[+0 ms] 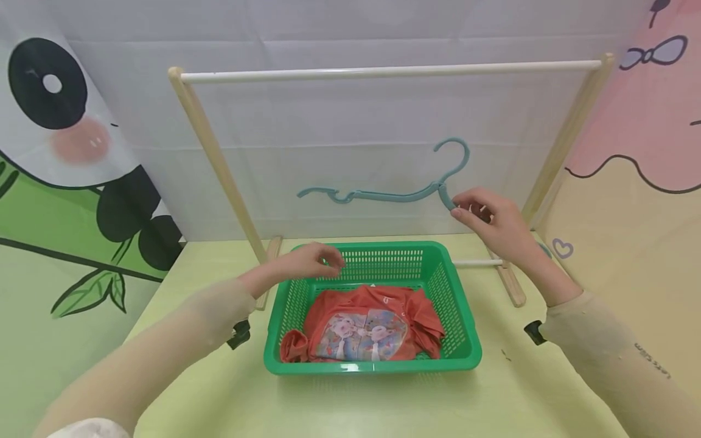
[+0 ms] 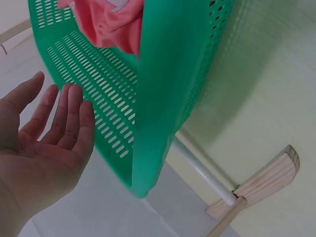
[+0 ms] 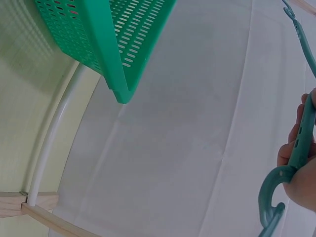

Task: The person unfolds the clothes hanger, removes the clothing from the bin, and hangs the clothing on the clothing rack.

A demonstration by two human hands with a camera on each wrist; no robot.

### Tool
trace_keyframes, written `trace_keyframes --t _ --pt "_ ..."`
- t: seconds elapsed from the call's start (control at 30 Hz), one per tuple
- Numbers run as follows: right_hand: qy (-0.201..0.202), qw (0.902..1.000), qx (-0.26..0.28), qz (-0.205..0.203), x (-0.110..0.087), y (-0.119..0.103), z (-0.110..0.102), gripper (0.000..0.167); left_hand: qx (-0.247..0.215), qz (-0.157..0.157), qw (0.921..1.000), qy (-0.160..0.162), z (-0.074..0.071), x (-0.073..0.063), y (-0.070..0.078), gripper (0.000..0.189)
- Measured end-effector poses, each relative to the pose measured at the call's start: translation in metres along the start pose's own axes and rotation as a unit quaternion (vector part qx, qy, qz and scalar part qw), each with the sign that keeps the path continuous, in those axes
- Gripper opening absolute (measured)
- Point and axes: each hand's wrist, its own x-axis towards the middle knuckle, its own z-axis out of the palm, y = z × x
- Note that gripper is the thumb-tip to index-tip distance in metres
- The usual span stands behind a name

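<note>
My right hand (image 1: 490, 220) grips one arm of a teal plastic hanger (image 1: 394, 196), holding it in the air in front of the rack. The hanger's hook points up and its other arm reaches out to the left. In the right wrist view, the fingers curl round the hanger (image 3: 302, 136). My left hand (image 1: 308, 260) hovers over the back left rim of a green basket (image 1: 372, 367), holding nothing; its fingers are loosely bent in the left wrist view. A red garment (image 1: 427, 322) with a printed front panel lies crumpled inside the basket.
A rack with a white top rail (image 1: 383, 72) and wooden posts (image 1: 213, 158) stands behind the basket on the yellow-green table (image 1: 350, 407). Its wooden feet (image 1: 510, 283) sit either side of the basket. A white cloth hangs behind; printed curtains flank both sides.
</note>
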Motion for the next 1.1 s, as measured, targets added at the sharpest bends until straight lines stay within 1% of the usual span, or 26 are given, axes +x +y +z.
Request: trace_keyframes --t 0.07,0.23,0.3,0.37,0.43,0.5,0.6,0.67,0.73,0.77,0.87,0.97,1.1 --pt "0.004 1.0 0.001 -0.003 0.001 -0.001 0.0 0.018 -0.013 -0.005 0.9998 -0.016 0.004 0.007 -0.002 0.029" --pt "0.003 1.0 -0.005 -0.007 0.001 0.001 0.0 0.015 -0.055 -0.003 0.9967 -0.059 0.015 0.024 -0.011 0.041" --pt "0.001 1.0 -0.006 -0.005 0.0 0.001 0.002 0.014 -0.055 -0.003 0.996 -0.07 0.019 0.028 -0.014 0.044" --pt "0.0 1.0 -0.006 -0.004 0.0 0.001 0.003 0.014 -0.045 -0.007 0.9959 -0.078 0.023 0.031 -0.017 0.047" --pt "-0.001 1.0 -0.003 -0.003 0.0 0.0 0.004 0.015 -0.022 -0.013 0.9962 -0.083 0.026 0.033 -0.021 0.048" --pt "-0.002 1.0 -0.002 -0.002 -0.001 -0.001 0.005 0.016 0.005 -0.026 0.9953 -0.093 0.028 0.035 -0.027 0.049" --pt "-0.001 1.0 -0.003 -0.002 -0.001 -0.002 0.005 0.017 0.042 -0.052 0.9912 -0.114 0.032 0.036 -0.033 0.048" --pt "-0.002 1.0 -0.005 -0.003 -0.001 -0.003 0.005 0.018 0.045 -0.071 0.9877 -0.132 0.034 0.036 -0.036 0.044" --pt "-0.003 1.0 -0.006 -0.005 -0.001 -0.004 0.006 0.019 0.048 -0.077 0.9854 -0.144 0.036 0.035 -0.038 0.04" --pt "-0.003 0.9999 -0.007 -0.006 -0.001 -0.005 0.006 0.019 0.05 -0.075 0.9851 -0.146 0.037 0.034 -0.037 0.038" --pt "-0.005 0.9999 -0.009 -0.009 0.0 -0.005 0.007 0.019 0.06 -0.071 0.9855 -0.142 0.034 0.032 -0.033 0.036" --pt "-0.007 0.9999 -0.008 -0.008 0.0 -0.006 0.007 0.018 0.068 -0.066 0.9864 -0.134 0.025 0.029 -0.026 0.036" --pt "-0.01 0.9999 -0.003 -0.003 0.0 -0.006 0.007 0.017 0.044 -0.055 0.9874 -0.141 0.012 0.027 -0.02 0.035"
